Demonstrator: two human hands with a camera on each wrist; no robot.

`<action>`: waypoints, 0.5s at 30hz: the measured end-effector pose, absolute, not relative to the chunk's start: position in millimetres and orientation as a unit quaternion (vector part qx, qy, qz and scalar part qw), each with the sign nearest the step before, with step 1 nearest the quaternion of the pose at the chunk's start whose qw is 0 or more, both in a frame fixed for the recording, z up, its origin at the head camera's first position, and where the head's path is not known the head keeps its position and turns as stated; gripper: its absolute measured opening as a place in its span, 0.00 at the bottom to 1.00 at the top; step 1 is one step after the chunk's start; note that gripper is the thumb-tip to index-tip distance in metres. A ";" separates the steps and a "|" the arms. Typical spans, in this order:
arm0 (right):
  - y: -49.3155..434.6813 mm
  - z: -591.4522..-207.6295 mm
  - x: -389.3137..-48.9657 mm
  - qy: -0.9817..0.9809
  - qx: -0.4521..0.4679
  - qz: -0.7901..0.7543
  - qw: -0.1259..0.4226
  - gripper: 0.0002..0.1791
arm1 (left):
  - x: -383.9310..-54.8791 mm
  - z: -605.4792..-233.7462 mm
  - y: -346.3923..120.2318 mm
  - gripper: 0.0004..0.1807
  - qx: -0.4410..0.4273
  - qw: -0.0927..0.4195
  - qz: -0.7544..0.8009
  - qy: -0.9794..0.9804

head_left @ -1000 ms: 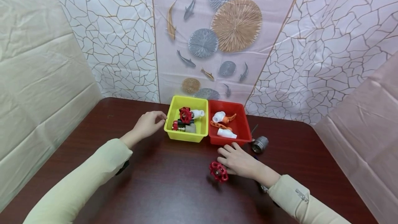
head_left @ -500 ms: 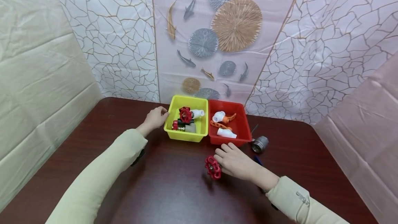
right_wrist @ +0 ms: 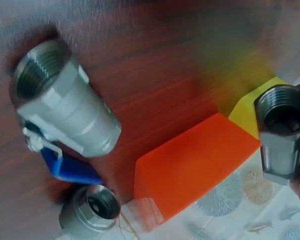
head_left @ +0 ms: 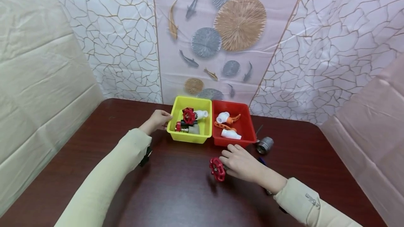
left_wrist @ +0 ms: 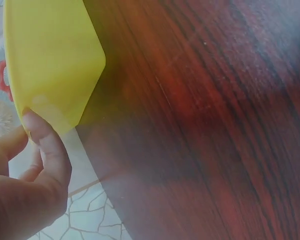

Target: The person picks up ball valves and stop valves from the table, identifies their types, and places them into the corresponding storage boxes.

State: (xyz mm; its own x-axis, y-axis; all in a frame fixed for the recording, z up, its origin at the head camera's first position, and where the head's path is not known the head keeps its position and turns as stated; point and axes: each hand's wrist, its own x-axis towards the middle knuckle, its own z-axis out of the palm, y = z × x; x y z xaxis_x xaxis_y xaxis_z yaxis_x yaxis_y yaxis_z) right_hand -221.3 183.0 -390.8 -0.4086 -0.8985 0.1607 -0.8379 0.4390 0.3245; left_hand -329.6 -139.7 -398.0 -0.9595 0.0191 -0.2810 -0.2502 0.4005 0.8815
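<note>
At the left side of the yellow bin [head_left: 188, 138], my left hand [head_left: 156, 120] pinches the rim; the left wrist view has the index finger [left_wrist: 52, 145] bent against the bin's outer wall. My right hand [head_left: 243, 164] holds a gate valve with a red handwheel [head_left: 217, 169] above the table, in front of the red bin [head_left: 233, 143]. The handwheel points left, and the valve's threaded metal end [right_wrist: 284, 132] shows at the right edge of the right wrist view. Fingers hide the rest of the valve body.
Inside the yellow bin lie a red-wheeled valve [head_left: 189, 115] and other fittings. White plastic valves [head_left: 231, 134] with orange handles [head_left: 224, 126] lie in the red bin. A metal ball valve [right_wrist: 72, 107], its handle blue, and another metal fitting [head_left: 265, 145] lie on the right.
My left hand has moved right onto the yellow bin's rim. My right hand has shifted slightly left with the gate valve, and the handwheel now faces more to the left.
</note>
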 end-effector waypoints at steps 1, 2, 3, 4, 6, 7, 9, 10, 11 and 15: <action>184.1 -390.4 -220.9 -0.834 0.521 -0.093 0.153 0.13 | -329.9 -397.0 -138.6 0.20 -0.073 0.133 0.547 0.824; 185.0 -389.8 -220.5 -0.836 0.520 -0.088 0.149 0.13 | -330.5 -396.5 -137.7 0.19 -0.075 0.139 0.547 0.822; 185.7 -389.3 -220.3 -0.839 0.518 -0.083 0.143 0.13 | -331.4 -396.1 -136.6 0.19 -0.078 0.145 0.546 0.821; 184.8 -388.6 -220.1 -0.842 0.516 -0.077 0.138 0.13 | -331.6 -395.8 -137.2 0.18 -0.083 0.149 0.546 0.820; 182.6 -386.7 -219.6 -0.849 0.508 -0.064 0.129 0.13 | -332.2 -395.3 -137.8 0.18 -0.090 0.156 0.548 0.817; 181.3 -385.1 -219.3 -0.853 0.503 -0.057 0.126 0.13 | -332.5 -395.2 -137.8 0.17 -0.092 0.158 0.550 0.815; 178.5 -381.8 -218.7 -0.859 0.495 -0.043 0.123 0.13 | -332.9 -395.4 -137.6 0.17 -0.095 0.160 0.551 0.813; 176.8 -380.2 -218.4 -0.862 0.491 -0.037 0.122 0.13 | -332.9 -395.6 -137.8 0.17 -0.095 0.161 0.551 0.813; 175.2 -378.7 -218.1 -0.863 0.488 -0.032 0.122 0.13 | -332.9 -395.9 -137.9 0.17 -0.096 0.163 0.552 0.812; 169.4 -373.5 -216.2 -0.870 0.477 -0.016 0.120 0.12 | -333.8 -396.9 -137.5 0.17 -0.098 0.167 0.555 0.809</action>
